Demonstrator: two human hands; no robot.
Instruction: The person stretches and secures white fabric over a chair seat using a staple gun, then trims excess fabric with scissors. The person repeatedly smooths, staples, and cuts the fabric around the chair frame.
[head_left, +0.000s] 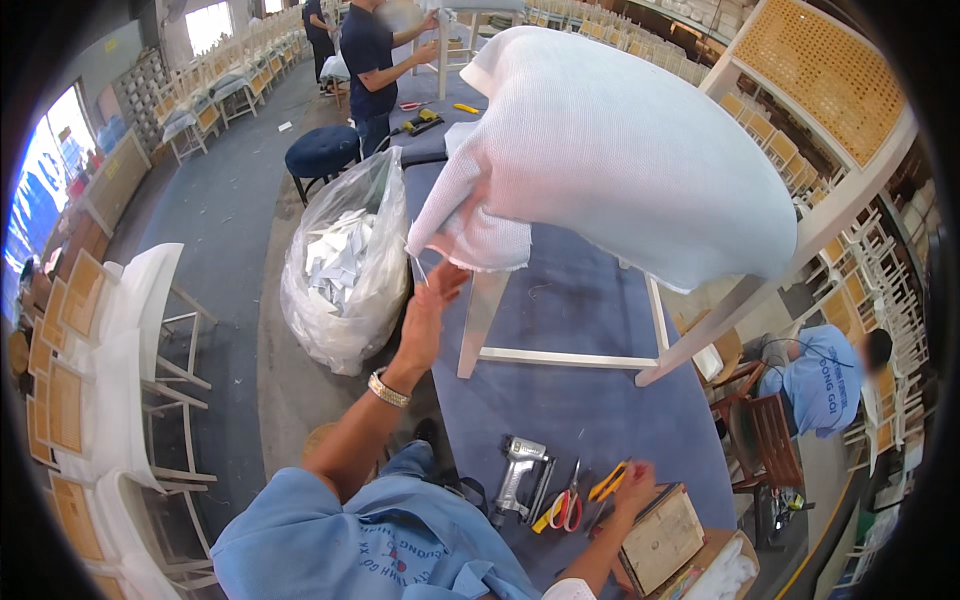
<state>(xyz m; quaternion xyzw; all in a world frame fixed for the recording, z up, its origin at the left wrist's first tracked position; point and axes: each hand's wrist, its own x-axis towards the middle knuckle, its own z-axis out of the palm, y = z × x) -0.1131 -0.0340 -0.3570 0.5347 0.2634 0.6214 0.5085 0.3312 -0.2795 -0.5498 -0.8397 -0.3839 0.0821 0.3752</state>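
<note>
Over a pale chair (710, 332), frayed white fabric (630, 150); left hand (428, 312) spread, right hand (634, 488), grip unclear.

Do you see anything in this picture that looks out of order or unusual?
Yes, slightly. The pale fabric over the chair hangs loose and bunched at the corner near the left hand, while it lies smoother across the top. A small white scrap lies on the grey floor, apart from the plastic bag holding white pieces.

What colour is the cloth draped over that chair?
The cloth is whitish, with a fine woven texture; it shows in the head view.
</note>
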